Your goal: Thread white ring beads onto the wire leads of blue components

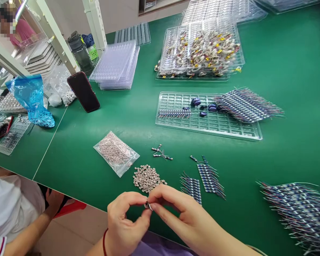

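Close together near the table's front edge, my left hand (129, 217) and my right hand (180, 213) pinch one small dark and silvery part (148, 205) between thumbs and forefingers. Fingertips hide most of it. Just beyond them lies a loose pile of small round beige pieces (146, 177). A clear bag (114, 153) of similar pieces is behind and to the left. A few short wired parts (162, 153) lie behind the pile. Two small rows of blue wired parts (209, 177) are to the right of it.
A clear tray (202, 131) holds wired parts and blue bundles. Behind it, another tray (162, 60) bears white and yellow wired pieces. A phone (84, 91) leans at the left. More wired parts (304, 213) lie far right. A person's arm (34, 227) is at the lower left.
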Available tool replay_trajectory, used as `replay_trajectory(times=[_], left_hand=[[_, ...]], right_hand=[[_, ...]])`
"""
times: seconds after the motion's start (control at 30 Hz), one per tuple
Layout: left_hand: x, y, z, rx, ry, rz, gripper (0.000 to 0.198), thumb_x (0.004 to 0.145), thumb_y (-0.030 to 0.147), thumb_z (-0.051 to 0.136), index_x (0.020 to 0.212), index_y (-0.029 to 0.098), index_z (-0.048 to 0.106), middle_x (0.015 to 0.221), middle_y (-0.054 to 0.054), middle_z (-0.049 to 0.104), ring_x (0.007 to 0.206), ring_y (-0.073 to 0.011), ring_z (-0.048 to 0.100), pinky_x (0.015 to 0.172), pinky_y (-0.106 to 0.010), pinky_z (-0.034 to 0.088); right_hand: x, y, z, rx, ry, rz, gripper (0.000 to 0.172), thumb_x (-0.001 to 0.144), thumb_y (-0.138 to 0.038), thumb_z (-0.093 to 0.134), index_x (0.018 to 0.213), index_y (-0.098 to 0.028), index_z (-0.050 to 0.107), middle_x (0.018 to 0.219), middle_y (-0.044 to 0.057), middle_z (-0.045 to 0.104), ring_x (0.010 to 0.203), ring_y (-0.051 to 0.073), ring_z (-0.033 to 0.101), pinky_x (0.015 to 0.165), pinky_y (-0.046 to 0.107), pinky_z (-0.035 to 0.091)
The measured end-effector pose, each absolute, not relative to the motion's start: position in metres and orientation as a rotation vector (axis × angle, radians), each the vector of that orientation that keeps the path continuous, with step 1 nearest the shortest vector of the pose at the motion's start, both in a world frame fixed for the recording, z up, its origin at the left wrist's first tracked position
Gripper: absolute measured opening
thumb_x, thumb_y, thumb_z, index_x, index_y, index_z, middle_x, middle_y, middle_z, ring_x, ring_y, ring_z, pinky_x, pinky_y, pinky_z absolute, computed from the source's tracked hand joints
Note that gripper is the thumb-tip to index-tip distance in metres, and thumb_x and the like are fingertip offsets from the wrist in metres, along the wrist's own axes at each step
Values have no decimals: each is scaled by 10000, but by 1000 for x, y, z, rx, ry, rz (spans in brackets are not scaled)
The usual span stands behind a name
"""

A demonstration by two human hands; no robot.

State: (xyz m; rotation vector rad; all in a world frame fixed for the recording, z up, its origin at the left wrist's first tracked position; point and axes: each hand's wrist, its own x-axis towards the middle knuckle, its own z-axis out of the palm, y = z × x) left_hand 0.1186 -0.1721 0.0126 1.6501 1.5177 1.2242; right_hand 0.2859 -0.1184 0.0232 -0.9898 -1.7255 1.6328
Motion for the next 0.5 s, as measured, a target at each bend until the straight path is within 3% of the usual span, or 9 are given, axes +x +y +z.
replay_trajectory(times=[0.5], left_hand=[[122,-172,17,1654,1528,1244,220,740,66,691,902,208,645,854,-6,730,754,-129,698,707,-216,583]], right_hand=[[286,-111,32,-1101,-1456,1843,101,825,-290,577,778,-202,564,748,9,593,702,156,586,646,246,508]])
